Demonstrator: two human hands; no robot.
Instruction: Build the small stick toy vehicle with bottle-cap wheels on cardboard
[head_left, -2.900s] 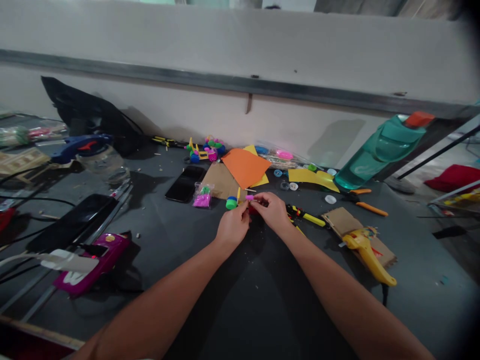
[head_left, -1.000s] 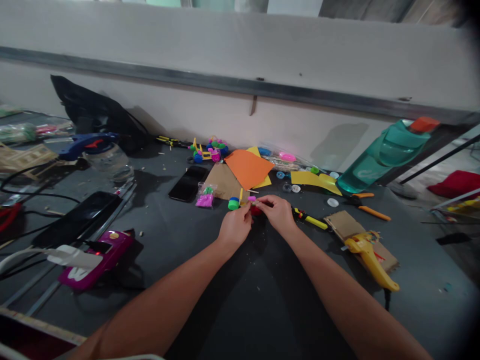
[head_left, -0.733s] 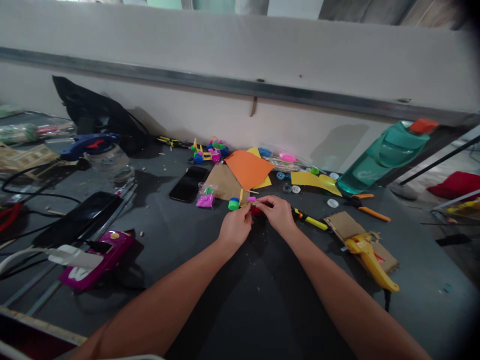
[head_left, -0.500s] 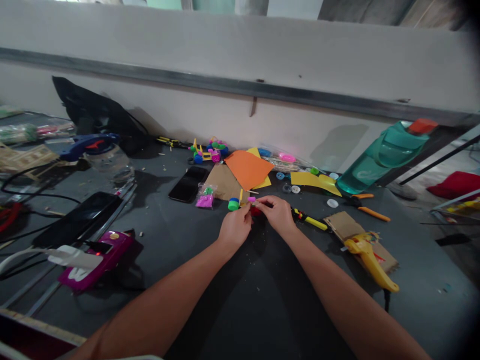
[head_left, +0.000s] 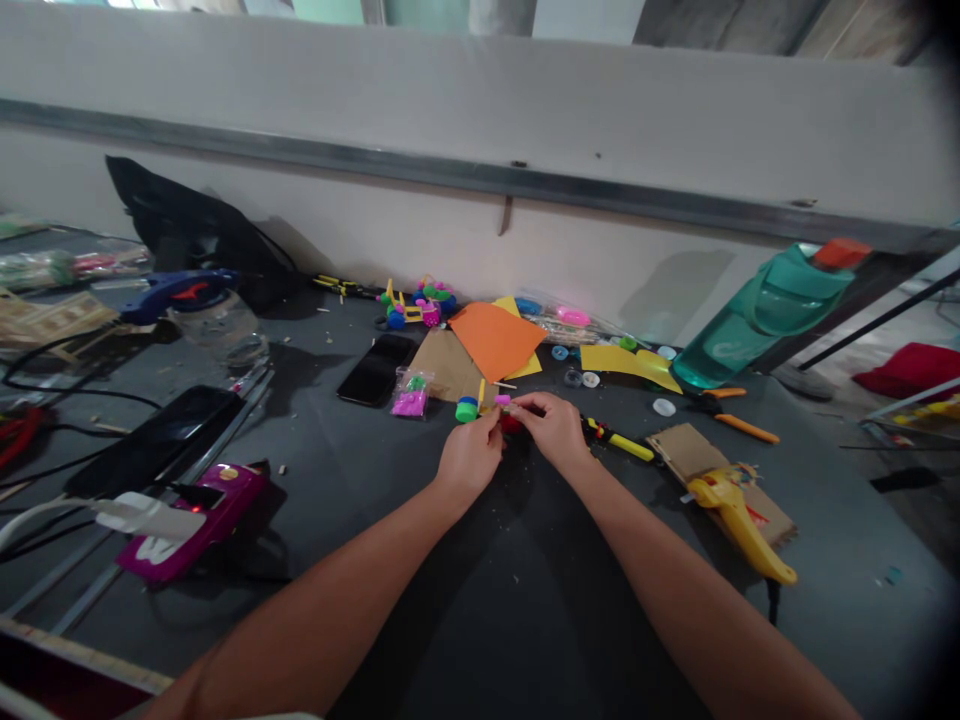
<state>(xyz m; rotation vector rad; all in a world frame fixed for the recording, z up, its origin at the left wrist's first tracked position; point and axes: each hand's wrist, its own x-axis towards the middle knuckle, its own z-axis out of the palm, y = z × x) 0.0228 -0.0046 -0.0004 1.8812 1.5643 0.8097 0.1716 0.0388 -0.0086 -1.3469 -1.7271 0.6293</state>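
Observation:
My left hand [head_left: 469, 462] and my right hand [head_left: 559, 430] meet in the middle of the dark table. The fingertips of both are pinched together on a small handmade toy. Beyond the left fingers stick out its green and blue bottle caps [head_left: 466, 409] and a short yellow upright [head_left: 482, 390]. A pink piece [head_left: 502, 399] shows between the hands, and a red round part [head_left: 511, 424] sits under the right fingers. The fingers hide most of the toy. Just behind lies brown cardboard [head_left: 446, 365] with orange paper [head_left: 499, 340] over it.
On the right lie a yellow glue gun [head_left: 739, 520] on cardboard, orange-handled pliers [head_left: 739, 420] and a leaning green bottle [head_left: 757, 320]. To the left are a black phone [head_left: 377, 368], a bag of pink bits [head_left: 410, 395], a purple power strip [head_left: 191, 520] and cables. Colourful toys [head_left: 416, 303] stand behind.

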